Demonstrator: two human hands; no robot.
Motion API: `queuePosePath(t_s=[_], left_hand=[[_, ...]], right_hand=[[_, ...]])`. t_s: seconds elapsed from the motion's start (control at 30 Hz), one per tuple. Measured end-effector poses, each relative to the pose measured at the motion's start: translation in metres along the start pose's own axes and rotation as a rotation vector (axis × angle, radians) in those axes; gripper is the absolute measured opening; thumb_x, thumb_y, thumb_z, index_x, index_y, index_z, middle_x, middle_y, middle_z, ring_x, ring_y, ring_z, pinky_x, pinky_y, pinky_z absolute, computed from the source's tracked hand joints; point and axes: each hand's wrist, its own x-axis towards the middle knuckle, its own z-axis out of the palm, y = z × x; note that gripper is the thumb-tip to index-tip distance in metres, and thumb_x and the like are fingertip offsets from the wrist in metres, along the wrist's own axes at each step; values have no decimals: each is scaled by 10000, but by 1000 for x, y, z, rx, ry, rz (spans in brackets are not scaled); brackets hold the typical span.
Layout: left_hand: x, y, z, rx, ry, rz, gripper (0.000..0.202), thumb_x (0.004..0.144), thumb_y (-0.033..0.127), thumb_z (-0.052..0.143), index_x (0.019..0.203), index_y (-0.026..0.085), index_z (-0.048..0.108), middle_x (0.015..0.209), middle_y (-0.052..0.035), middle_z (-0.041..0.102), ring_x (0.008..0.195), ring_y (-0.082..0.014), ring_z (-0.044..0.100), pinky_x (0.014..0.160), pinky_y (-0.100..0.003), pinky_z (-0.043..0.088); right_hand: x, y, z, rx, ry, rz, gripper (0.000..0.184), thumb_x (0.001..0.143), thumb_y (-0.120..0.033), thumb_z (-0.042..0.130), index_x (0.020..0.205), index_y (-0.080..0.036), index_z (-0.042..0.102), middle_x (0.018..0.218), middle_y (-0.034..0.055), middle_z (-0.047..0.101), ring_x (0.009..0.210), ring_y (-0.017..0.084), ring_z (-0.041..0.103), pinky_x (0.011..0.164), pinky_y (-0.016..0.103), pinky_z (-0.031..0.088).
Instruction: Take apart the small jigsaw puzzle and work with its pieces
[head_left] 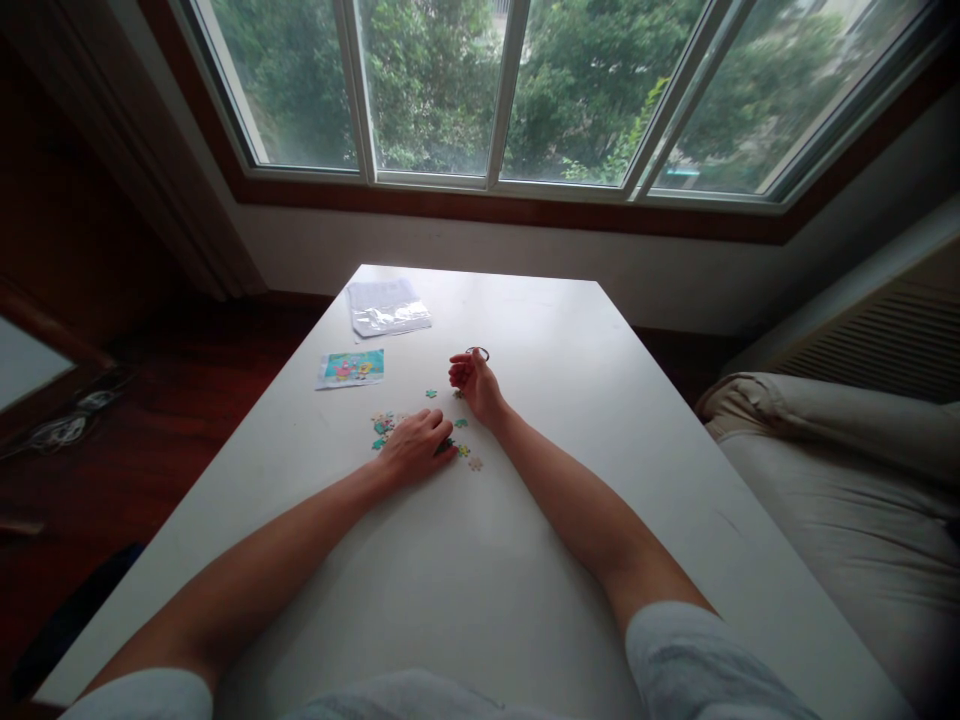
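My left hand (416, 440) lies palm down over a scatter of small jigsaw pieces (381, 425). Its thumb stands apart from the bent fingers, and dark green pieces (445, 446) show between them. What lies beneath the palm is hidden. Farther from me, my right hand (478, 388) rests on its side with the palm turned left, the fingers loosely curved. A thin dark ring (484, 352) shows behind its thumb; I cannot tell whether they touch. Loose pieces lie around both hands: a green one (431, 394), a yellow-green one (463, 451) and a pale one (475, 464).
A colourful picture card (352, 368) lies left on the white table (525, 560). Behind it is a clear plastic bag (388, 306) with white sheets. A window (435, 90) is beyond the far edge; a beige padded seat (832, 480) stands right.
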Motion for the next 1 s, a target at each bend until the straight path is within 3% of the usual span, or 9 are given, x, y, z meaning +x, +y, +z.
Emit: queuePosePath(t_s=[0.17, 0.47, 0.73, 1.0], left_hand=[[1, 0, -1, -5, 16, 22, 197, 962, 402, 554, 942, 207, 572, 1008, -78, 581, 938, -246, 545, 821, -387, 478], [-1, -1, 3, -58, -2, 4, 145, 969, 331, 554, 1066, 223, 568, 1014, -60, 614, 988, -240, 561, 799, -362, 484], [0, 0, 0, -25, 23, -29, 175, 950, 376, 564, 914, 207, 591, 964, -87, 602, 932, -261, 544, 833, -420, 474], [-1, -2, 4, -43, -7, -12, 201, 974, 402, 543, 909, 215, 578, 928, -63, 622, 898, -234, 569, 773, -367, 468]], right_hand=[[0, 1, -1, 26, -17, -9, 579, 811, -771, 607, 886, -206, 704, 773, 33, 653, 669, 143, 576, 661, 294, 451], [0, 1, -1, 16, -12, -2, 567, 812, -762, 614, 886, -207, 702, 777, 31, 655, 665, 139, 580, 657, 289, 451], [1, 3, -3, 37, -33, -13, 541, 821, -732, 633, 895, -203, 719, 776, 30, 649, 669, 138, 574, 659, 284, 455], [1, 3, -2, 25, -24, -6, 556, 813, -750, 625, 891, -207, 715, 780, 34, 654, 674, 141, 578, 664, 287, 456]])
